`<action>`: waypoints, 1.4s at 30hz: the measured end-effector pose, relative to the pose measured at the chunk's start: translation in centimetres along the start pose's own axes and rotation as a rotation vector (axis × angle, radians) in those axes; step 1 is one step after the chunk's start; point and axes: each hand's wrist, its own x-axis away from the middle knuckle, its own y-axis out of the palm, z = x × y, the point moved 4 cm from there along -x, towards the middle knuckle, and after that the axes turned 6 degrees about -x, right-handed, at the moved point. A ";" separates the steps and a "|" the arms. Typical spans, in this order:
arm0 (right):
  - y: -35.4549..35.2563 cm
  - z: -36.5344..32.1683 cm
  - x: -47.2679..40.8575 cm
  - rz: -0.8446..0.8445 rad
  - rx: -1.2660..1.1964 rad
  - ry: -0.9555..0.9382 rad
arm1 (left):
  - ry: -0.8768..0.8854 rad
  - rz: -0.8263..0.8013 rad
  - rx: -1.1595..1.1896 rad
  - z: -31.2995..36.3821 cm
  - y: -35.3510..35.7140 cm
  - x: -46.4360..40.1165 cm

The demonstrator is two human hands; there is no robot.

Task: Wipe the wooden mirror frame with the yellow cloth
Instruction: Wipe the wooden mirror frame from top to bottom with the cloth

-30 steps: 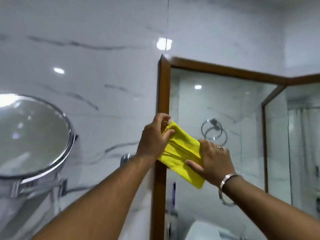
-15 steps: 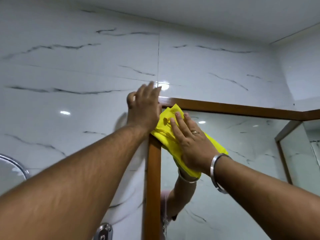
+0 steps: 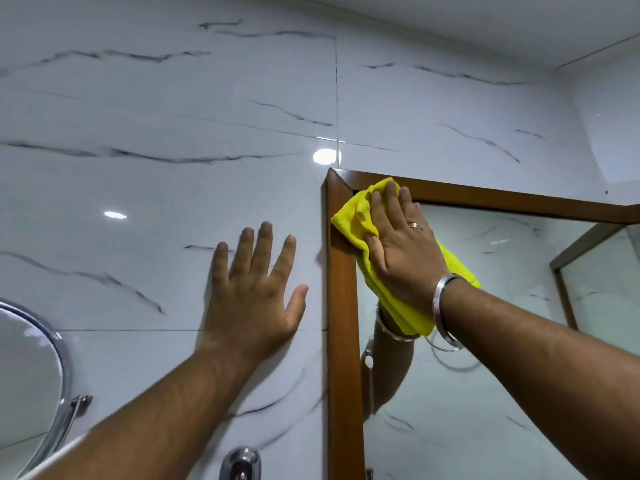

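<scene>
The wooden mirror frame [image 3: 341, 341] runs up the middle of the view and turns right along the top. My right hand [image 3: 398, 247] lies flat on the yellow cloth [image 3: 353, 216], pressing it against the frame's top left corner and the glass beside it. The cloth hangs down under my wrist to about the bracelet. My left hand [image 3: 256, 289] rests flat on the marble wall left of the frame, fingers spread, holding nothing.
A round chrome-rimmed mirror [image 3: 31, 386] sticks out from the wall at the lower left. A chrome fitting [image 3: 240, 464] sits on the wall at the bottom edge. The mirror glass [image 3: 485, 393] reflects my arm and a side wall mirror [image 3: 602, 278].
My left hand let go of the cloth at the frame's corner and moved down-left onto the wall, fingers spread. My right hand now presses the cloth alone at the top corner.
</scene>
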 end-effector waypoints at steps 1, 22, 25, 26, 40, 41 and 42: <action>0.0 -0.4 -0.5 0.019 0.010 -0.037 | 0.003 0.011 -0.003 0.0 0.2 0.0; 0.6 -2.3 0.9 0.043 -0.108 0.090 | 0.041 0.004 0.023 -0.1 0.5 0.6; 0.2 -2.4 -1.0 0.044 -0.121 0.093 | 0.046 -0.008 0.042 -0.3 0.2 0.6; 0.1 -2.7 0.4 0.061 -0.137 0.066 | 0.066 -0.009 0.051 -0.2 0.2 1.0; -0.4 0.4 4.0 -0.023 -0.120 -0.164 | 0.127 -0.058 0.109 1.2 1.3 5.8; -0.9 0.5 1.3 0.015 -0.147 -0.069 | 0.130 -0.061 0.104 1.2 1.3 5.8; -0.9 0.5 -0.6 0.039 -0.165 -0.016 | 0.130 -0.064 0.100 1.2 1.3 5.8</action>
